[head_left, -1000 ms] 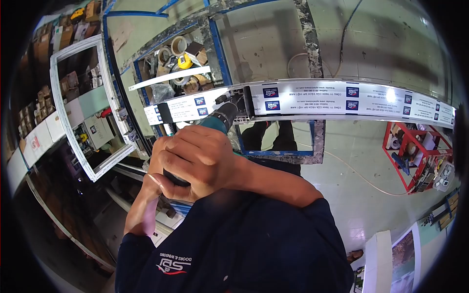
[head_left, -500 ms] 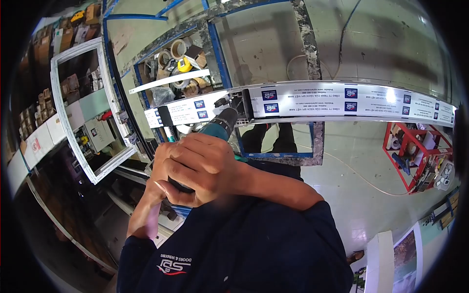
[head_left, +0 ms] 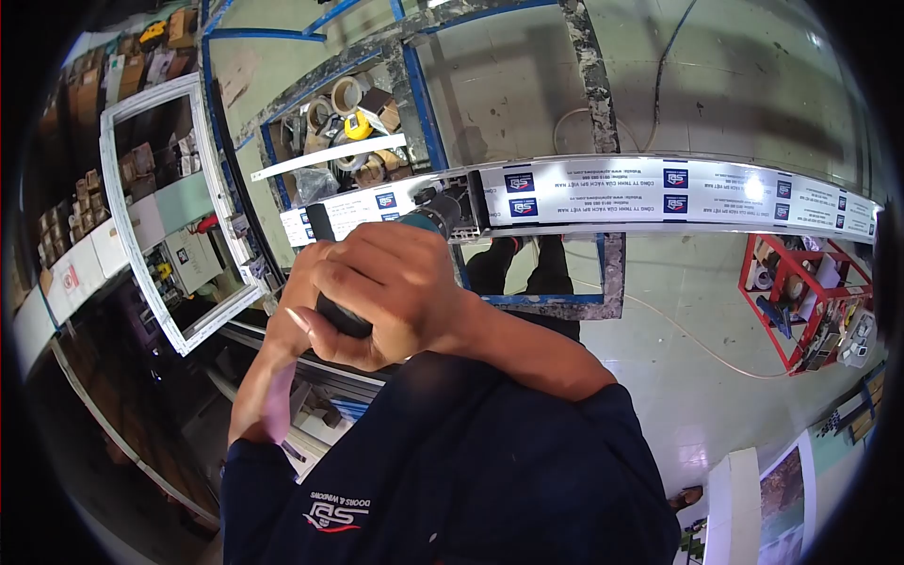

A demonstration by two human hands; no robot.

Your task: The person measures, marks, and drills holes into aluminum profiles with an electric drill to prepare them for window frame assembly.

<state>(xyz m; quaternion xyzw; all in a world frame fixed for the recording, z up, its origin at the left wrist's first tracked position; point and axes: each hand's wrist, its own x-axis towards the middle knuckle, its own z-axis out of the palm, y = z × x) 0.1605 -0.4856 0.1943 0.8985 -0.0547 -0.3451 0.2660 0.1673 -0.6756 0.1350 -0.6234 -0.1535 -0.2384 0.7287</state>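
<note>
A teal and black power drill [head_left: 438, 217] is gripped in both my hands, its dark chuck pointing away from me. My right hand [head_left: 400, 282] wraps over the back of the drill. My left hand [head_left: 290, 315] is closed at its left side, partly hidden behind the right. The chuck reaches a dark gap in a long profile [head_left: 626, 193] covered in white printed film. Whether a bit touches the profile cannot be made out. A black strip [head_left: 320, 223] lies across the profile's left part.
A blue and grey metal frame stand [head_left: 603, 85] carries the profile. Tape rolls [head_left: 346, 94] and a yellow tape measure [head_left: 357, 125] lie behind it. A white window frame [head_left: 141, 235] stands left, a red cart [head_left: 805, 301] right. A hose [head_left: 697, 344] crosses the floor.
Both hands and the drill have moved forward, up in the view, bringing the chuck closer to the profile's dark gap. The profile stays where it was.
</note>
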